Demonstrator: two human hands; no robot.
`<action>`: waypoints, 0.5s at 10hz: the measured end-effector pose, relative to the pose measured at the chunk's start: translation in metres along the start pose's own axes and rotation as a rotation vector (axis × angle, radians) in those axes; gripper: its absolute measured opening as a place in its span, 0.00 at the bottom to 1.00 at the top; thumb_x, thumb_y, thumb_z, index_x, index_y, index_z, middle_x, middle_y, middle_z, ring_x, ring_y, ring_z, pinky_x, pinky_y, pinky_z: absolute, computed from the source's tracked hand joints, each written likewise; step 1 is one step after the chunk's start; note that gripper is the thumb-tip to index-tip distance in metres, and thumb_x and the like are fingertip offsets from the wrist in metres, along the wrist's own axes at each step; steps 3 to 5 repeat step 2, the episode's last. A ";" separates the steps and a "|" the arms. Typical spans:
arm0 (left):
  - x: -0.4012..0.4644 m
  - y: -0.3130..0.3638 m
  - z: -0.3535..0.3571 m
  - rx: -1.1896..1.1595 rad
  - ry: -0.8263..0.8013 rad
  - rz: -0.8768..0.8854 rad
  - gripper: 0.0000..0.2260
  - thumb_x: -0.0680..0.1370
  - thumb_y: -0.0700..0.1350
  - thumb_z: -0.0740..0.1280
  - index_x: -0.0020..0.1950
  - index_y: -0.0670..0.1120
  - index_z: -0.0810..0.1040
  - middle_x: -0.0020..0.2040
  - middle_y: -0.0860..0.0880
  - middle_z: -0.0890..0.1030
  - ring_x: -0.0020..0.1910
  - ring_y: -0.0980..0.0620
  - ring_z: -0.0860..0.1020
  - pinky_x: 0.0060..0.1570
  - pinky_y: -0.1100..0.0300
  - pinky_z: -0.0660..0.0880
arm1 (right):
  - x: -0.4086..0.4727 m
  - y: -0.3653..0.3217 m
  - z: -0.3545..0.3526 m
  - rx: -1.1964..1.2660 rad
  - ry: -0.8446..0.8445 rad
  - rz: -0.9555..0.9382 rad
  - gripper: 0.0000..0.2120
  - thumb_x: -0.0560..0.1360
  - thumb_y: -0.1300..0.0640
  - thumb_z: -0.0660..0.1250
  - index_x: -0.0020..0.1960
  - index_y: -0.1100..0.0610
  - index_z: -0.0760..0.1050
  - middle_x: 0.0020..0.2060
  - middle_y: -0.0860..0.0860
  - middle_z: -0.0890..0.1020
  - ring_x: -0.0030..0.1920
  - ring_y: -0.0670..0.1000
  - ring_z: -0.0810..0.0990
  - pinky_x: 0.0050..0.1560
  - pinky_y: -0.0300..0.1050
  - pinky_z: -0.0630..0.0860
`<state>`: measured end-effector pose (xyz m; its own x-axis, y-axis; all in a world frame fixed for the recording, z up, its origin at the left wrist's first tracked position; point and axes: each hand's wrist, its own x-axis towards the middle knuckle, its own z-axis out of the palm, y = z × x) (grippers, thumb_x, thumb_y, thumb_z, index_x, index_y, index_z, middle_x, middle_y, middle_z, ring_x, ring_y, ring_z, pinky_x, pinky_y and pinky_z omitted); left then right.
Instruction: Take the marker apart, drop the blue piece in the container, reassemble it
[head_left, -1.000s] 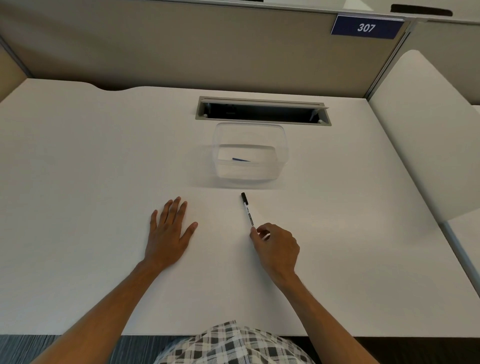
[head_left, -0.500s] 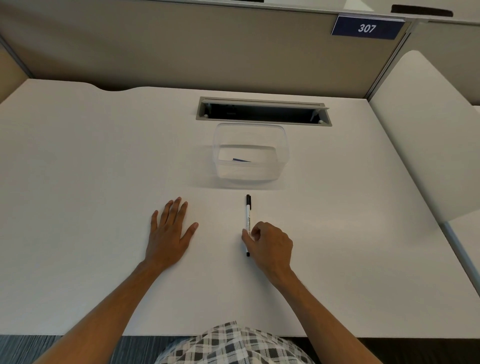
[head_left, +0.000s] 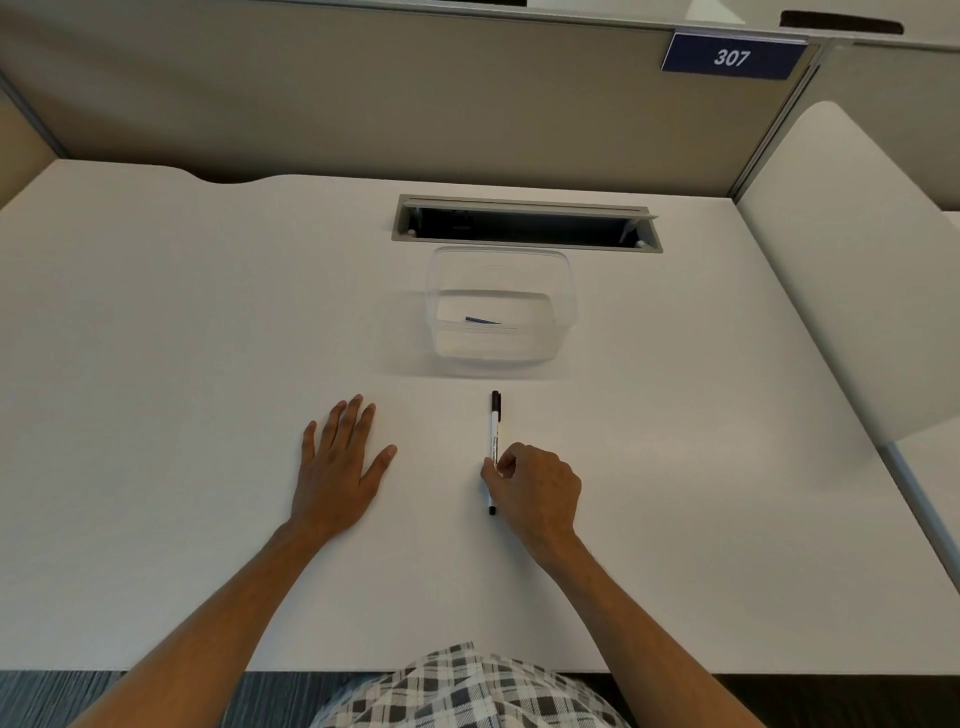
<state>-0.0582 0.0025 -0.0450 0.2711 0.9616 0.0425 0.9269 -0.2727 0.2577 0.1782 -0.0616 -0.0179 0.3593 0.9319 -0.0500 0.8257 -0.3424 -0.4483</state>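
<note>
A white marker (head_left: 493, 431) with black ends lies on the white desk (head_left: 156, 338), pointing away from me toward a clear plastic container (head_left: 566, 306). A small blue piece (head_left: 482, 320) rests on the container's floor. My right hand (head_left: 535, 491) has its fingers curled around the marker's near half, pinching the barrel against the desk. My left hand (head_left: 340, 465) lies flat on the desk to the left, fingers spread, holding nothing.
A grey cable slot (head_left: 524, 223) is sunk into the desk just behind the container. Beige partition walls stand at the back, with a blue sign reading 307 (head_left: 732, 56). A white side panel (head_left: 852, 270) borders the desk at right.
The marker has swung from tilted to straight and slid nearer to me. My right hand moved left onto its barrel and closed on it. The left hand stayed still.
</note>
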 end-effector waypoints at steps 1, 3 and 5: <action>0.001 0.002 -0.002 -0.012 -0.008 -0.004 0.33 0.77 0.66 0.41 0.76 0.49 0.55 0.78 0.49 0.56 0.77 0.50 0.52 0.74 0.45 0.47 | 0.001 -0.002 -0.002 0.032 0.023 0.029 0.17 0.73 0.39 0.64 0.37 0.52 0.77 0.30 0.46 0.80 0.32 0.50 0.79 0.35 0.43 0.74; 0.001 0.000 0.002 -0.011 -0.013 -0.008 0.33 0.77 0.66 0.40 0.76 0.49 0.55 0.78 0.49 0.56 0.77 0.50 0.52 0.74 0.45 0.47 | 0.001 -0.001 -0.002 0.074 0.052 0.031 0.18 0.73 0.38 0.63 0.37 0.52 0.76 0.30 0.45 0.80 0.31 0.49 0.78 0.35 0.44 0.74; 0.001 0.000 0.002 -0.011 -0.013 -0.008 0.33 0.77 0.66 0.40 0.76 0.49 0.55 0.78 0.49 0.56 0.77 0.50 0.52 0.74 0.45 0.47 | 0.001 -0.001 -0.002 0.074 0.052 0.031 0.18 0.73 0.38 0.63 0.37 0.52 0.76 0.30 0.45 0.80 0.31 0.49 0.78 0.35 0.44 0.74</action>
